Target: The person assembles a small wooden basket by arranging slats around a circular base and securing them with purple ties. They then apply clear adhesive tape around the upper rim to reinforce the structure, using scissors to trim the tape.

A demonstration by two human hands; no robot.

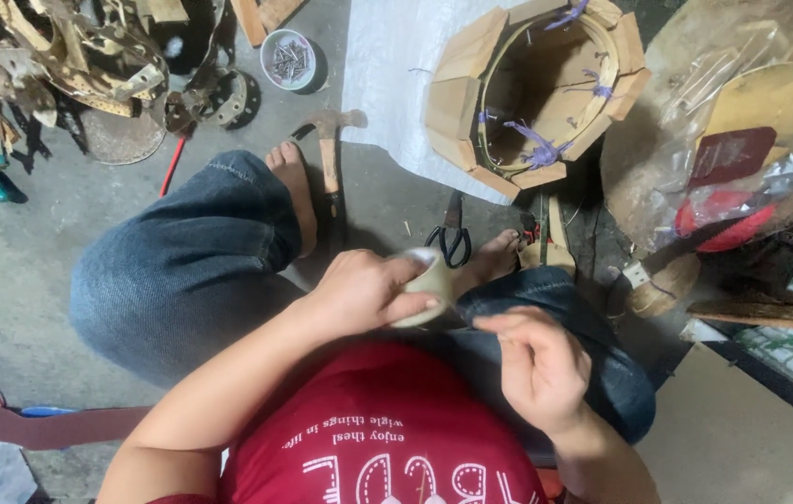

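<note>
Person sits on the concrete floor (32,252), knees in jeans. Left hand (364,294) is clamped around a roll of clear tape (432,285), held just above the lap. Right hand (536,364) sits just right of the roll, fingers pinched together (probably on the tape end, too thin to tell). Black scissors (452,238) lie on the floor just beyond the roll, a hammer (328,154) farther left. Far side: a wooden segmented bucket (471,84) with purple ties on a white sheet (387,65), and a small tin of nails (289,59).
</note>
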